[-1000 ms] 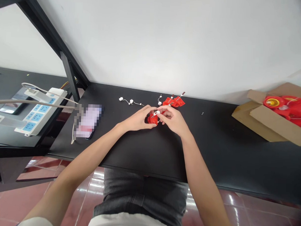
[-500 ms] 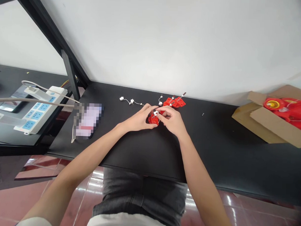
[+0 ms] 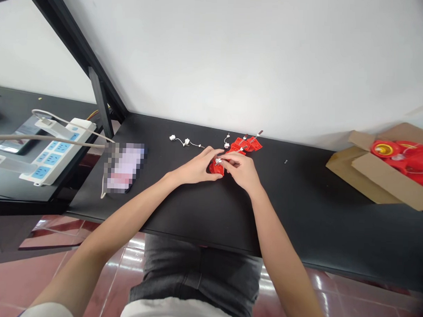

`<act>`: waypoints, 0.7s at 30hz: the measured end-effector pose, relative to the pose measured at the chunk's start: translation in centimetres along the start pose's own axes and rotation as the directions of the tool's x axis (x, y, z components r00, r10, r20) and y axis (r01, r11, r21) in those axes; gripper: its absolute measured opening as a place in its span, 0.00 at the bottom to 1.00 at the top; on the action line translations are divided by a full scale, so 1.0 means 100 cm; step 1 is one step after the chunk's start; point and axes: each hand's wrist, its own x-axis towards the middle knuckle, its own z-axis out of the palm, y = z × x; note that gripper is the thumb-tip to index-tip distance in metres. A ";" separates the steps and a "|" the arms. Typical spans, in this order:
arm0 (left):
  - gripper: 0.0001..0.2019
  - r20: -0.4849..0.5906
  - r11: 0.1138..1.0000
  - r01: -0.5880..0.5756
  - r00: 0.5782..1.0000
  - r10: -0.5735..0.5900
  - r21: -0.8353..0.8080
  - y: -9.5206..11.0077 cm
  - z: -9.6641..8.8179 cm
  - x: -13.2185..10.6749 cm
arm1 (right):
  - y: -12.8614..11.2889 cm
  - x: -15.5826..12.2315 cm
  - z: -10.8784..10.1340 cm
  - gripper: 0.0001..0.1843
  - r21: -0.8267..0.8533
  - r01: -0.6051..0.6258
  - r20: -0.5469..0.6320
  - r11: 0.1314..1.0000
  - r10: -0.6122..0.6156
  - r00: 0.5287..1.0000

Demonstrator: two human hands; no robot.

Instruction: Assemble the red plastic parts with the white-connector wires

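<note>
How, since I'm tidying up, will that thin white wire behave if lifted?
The thin white wire is probably floppy: it lies in loose curves on the black bench. Its small white connectors look light, but may swing when lifted.

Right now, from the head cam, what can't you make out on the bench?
Head view:
Red plastic part: mostly hidden by the left hand and right hand.
Pixelated flat object: blurred, so its kind can't be read.
Red parts in the cardboard box: cut off by the right edge, partly behind the box's flap.
Small grey speck: too small to identify.
</note>
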 end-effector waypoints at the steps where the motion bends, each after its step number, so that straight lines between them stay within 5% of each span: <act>1: 0.34 0.000 1.000 0.000 1.000 0.000 0.004 0.000 0.000 0.000 | 0.000 0.000 0.001 0.10 -0.015 0.017 -0.001 1.000 -0.017 1.000; 21: 0.35 -0.013 0.997 0.015 1.000 -0.014 0.073 0.000 0.000 0.001 | 0.005 0.005 0.006 0.10 -0.044 0.053 -0.018 0.998 -0.054 0.998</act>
